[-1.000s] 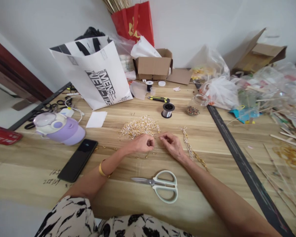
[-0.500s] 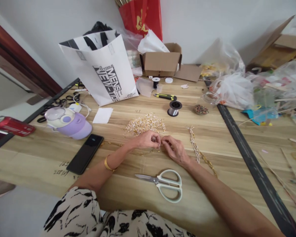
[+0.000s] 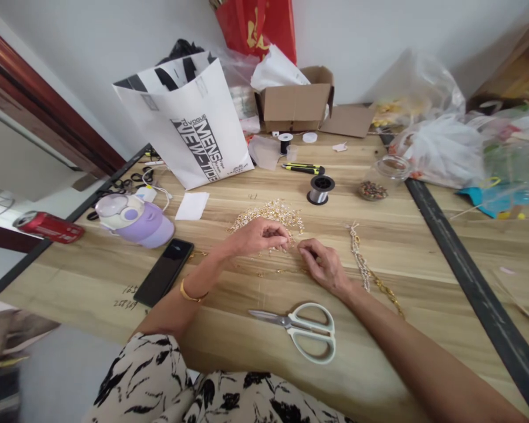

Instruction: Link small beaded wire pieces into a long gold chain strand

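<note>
My left hand [image 3: 262, 236] is pinched at the near edge of a pile of small gold and clear beads [image 3: 271, 212]; a tiny gold piece seems to show at its fingertips, too small to name. Just to the right, my right hand [image 3: 325, 267] is also pinched, with thumb against fingers, and what it holds is hidden. A thin gold beaded strand [image 3: 277, 272] runs along the table below both hands and ends near the right fingers. Closer to me lie scissors [image 3: 297, 326] with pale handles. Right of my right hand rest silver and gold beaded strands [image 3: 364, 261].
A wire spool [image 3: 320, 191], a cutter knife [image 3: 302, 168] and a jar of beads [image 3: 374, 189] stand beyond the pile. On the left are a phone [image 3: 164, 273], a purple bottle [image 3: 136, 222] and a red can [image 3: 48, 227]. A white paper bag [image 3: 189, 123] and a cardboard box [image 3: 294, 106] are behind.
My hands have drawn slightly apart, and my left hand has moved up toward the bead pile. The view has shifted, so the table things appear farther right.
</note>
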Demonstrator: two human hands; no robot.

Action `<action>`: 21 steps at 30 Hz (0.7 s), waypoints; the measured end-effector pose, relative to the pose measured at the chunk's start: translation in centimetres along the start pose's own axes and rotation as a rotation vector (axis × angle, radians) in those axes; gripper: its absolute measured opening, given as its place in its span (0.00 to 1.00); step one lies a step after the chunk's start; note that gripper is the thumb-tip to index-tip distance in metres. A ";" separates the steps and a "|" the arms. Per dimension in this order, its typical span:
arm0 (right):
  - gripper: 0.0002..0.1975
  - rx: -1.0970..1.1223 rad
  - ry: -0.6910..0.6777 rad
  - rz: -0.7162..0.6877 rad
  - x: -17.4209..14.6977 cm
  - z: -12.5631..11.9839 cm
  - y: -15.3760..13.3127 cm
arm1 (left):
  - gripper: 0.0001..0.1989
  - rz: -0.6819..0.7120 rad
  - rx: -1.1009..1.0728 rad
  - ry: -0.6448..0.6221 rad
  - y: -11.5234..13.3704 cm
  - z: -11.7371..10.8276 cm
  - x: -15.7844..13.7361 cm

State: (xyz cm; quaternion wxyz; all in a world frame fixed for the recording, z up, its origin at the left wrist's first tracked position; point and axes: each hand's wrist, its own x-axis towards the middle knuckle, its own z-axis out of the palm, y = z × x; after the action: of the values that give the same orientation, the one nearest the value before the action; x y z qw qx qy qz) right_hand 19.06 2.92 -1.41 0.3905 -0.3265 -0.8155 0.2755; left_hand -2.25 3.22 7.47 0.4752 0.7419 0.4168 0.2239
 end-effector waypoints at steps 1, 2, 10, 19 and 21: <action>0.05 0.006 0.001 0.008 0.0 0.0 0.0 | 0.11 -0.003 -0.011 0.005 -0.2 0.1 0.1; 0.05 0.011 0.003 0.015 0.0 0.0 0.0 | 0.11 -0.004 -0.017 0.009 -0.4 0.3 0.3; 0.07 0.100 0.035 0.087 0.3 -0.3 -0.5 | 0.10 -0.110 -0.087 0.032 -2.5 3.5 1.6; 0.08 0.275 0.097 0.224 0.5 -0.3 -0.7 | 0.05 -0.105 -0.216 -0.081 -2.8 5.7 1.8; 0.09 0.312 0.112 0.249 0.5 -0.3 -0.7 | 0.05 -0.114 -0.206 -0.070 -2.8 5.9 1.9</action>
State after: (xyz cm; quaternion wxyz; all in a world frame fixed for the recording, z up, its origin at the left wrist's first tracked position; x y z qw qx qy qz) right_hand 18.83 2.93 -0.49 0.4440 -0.3752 -0.6931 0.4262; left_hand 1.92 2.27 2.17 0.5750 0.6717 0.4162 0.2121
